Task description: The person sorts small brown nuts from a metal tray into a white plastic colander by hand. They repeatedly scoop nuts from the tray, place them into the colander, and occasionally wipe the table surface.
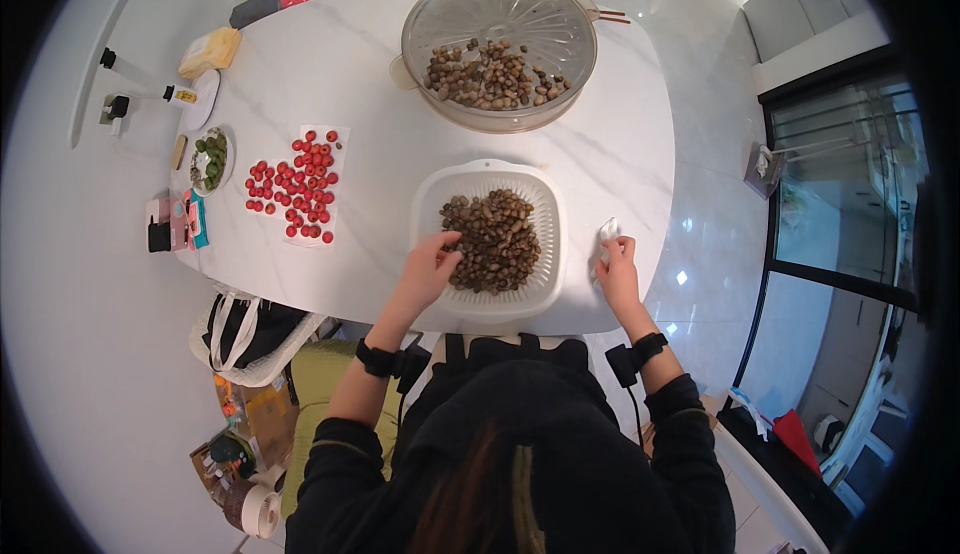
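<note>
A white plastic colander basket (553,254) stands in front of me, holding a heap of small brown nuts or seeds (499,243). My left hand (435,261) is at the heap's left edge, its fingertips bent over the pieces; whether it pinches one I cannot tell. To the basket's right, my right hand (618,265) has its fingers on a crumpled white tissue or cloth (607,231) lying near the table edge. Beyond the basket is a large round lidded pan or steamer (502,10), with more of the brown pieces (495,78) in its near half.
Red fruits (304,179) lie on white paper at the left of the marble-patterned table (360,269). Farther left are a plate of green fruits (211,160), a yellow tissue pack (210,51) and small boxes. Chopsticks (613,16) stick out past the pan's right handle.
</note>
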`<state>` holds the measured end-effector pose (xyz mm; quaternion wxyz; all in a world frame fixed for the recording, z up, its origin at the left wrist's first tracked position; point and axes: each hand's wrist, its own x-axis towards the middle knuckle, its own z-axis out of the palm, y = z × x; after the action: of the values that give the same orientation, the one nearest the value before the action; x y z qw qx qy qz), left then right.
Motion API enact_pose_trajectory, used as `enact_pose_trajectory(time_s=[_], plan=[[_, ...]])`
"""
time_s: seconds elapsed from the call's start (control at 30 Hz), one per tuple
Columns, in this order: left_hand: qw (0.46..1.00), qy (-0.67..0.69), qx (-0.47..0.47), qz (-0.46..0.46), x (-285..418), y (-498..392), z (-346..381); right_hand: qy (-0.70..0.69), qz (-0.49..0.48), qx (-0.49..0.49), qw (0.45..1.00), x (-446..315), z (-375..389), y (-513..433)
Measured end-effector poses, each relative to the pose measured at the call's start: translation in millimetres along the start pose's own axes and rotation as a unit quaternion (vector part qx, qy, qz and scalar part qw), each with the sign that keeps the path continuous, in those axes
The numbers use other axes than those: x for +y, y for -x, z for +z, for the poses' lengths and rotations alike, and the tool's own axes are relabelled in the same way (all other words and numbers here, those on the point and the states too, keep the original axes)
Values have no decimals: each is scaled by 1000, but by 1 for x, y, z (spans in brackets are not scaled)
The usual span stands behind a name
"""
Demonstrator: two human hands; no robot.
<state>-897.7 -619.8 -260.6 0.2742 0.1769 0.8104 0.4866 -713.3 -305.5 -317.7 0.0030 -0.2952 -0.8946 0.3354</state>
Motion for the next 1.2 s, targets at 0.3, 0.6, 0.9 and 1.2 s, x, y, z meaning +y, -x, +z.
enact_pose_trajectory(time_s=[0.3,0.6,0.9,1.2], plan=[[977,-65,80,-186,-35,12,-22,85,-45,164,982,26,2,-3],[983,74,-19,-168,-56,39,-25,-47,-57,225,972,35,29,-60],[920,169,261,-240,-81,108,-85,9,-207,203,957,-66,103,-151],[843,221,371,-321,-83,111,-99,-183,-322,-170,913,-103,128,-63]])
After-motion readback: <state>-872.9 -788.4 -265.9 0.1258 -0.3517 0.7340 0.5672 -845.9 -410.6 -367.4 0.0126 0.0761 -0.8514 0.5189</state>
